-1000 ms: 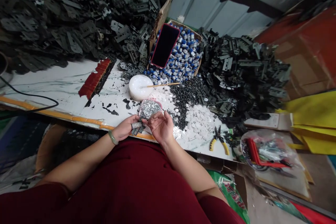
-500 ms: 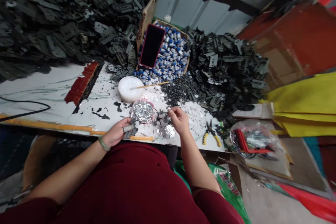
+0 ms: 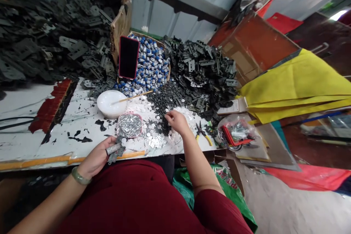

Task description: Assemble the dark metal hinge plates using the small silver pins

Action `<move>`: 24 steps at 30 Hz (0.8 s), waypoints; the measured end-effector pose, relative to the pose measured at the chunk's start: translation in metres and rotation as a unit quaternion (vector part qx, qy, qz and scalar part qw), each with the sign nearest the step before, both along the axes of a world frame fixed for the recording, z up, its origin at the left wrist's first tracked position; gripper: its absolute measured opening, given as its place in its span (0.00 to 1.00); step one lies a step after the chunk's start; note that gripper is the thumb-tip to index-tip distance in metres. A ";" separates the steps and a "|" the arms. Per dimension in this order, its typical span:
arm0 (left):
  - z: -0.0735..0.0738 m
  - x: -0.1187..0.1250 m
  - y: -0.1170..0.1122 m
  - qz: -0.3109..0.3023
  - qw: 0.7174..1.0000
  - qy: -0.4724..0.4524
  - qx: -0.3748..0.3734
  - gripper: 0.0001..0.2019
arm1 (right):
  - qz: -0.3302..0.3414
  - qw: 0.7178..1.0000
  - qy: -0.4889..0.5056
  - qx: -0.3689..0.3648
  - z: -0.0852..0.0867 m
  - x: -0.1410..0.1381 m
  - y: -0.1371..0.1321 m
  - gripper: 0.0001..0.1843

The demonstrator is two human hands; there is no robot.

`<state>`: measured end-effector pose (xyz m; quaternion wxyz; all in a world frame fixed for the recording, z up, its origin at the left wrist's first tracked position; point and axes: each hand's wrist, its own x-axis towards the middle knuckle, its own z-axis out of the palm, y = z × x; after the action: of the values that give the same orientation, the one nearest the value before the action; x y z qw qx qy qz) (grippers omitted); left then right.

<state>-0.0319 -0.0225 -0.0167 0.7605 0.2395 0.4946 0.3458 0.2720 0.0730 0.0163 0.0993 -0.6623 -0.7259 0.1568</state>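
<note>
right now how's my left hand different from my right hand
The left hand grips a dark metal bracket at the table edge; the right hand sits over dark granules, fingers pinched. The left hand wears a green bangle, the right hand none. Both are bare.

Worn items recorded: 1 dark red short-sleeved top [image 3: 131, 199], its right sleeve [image 3: 211, 210] at 5 o'clock; 1 smooth pale green bangle [image 3: 80, 177] on the left wrist [image 3: 87, 168] at 7 o'clock.

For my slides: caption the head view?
Left hand holds a metal bracket; right hand reaches over small dark pieces.
</note>
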 end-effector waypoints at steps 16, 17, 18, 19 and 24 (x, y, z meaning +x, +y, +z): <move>0.011 0.009 -0.001 0.007 1.000 -0.007 0.011 0.14 | 0.046 0.988 -0.130 0.070 0.003 -0.084 0.158 0.14; 0.012 0.009 0.000 0.009 1.000 -0.012 0.009 0.14 | 0.047 0.988 -0.130 0.067 0.002 -0.085 0.161 0.13; 0.013 0.010 0.001 0.011 1.000 -0.017 0.008 0.14 | 0.047 0.988 -0.129 0.065 0.001 -0.085 0.163 0.12; 0.014 0.010 0.002 0.013 1.000 -0.022 0.007 0.15 | 0.046 0.989 -0.126 0.065 0.000 -0.084 0.163 0.11; 0.010 0.011 0.010 0.000 0.999 -0.036 0.005 0.16 | 0.018 0.995 -0.063 0.081 -0.001 -0.072 0.138 0.09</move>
<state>-0.0206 -0.0129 -0.0069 0.7767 0.2310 0.4648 0.3569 0.2003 0.2115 0.0158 0.1035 -0.6478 -0.7525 0.0574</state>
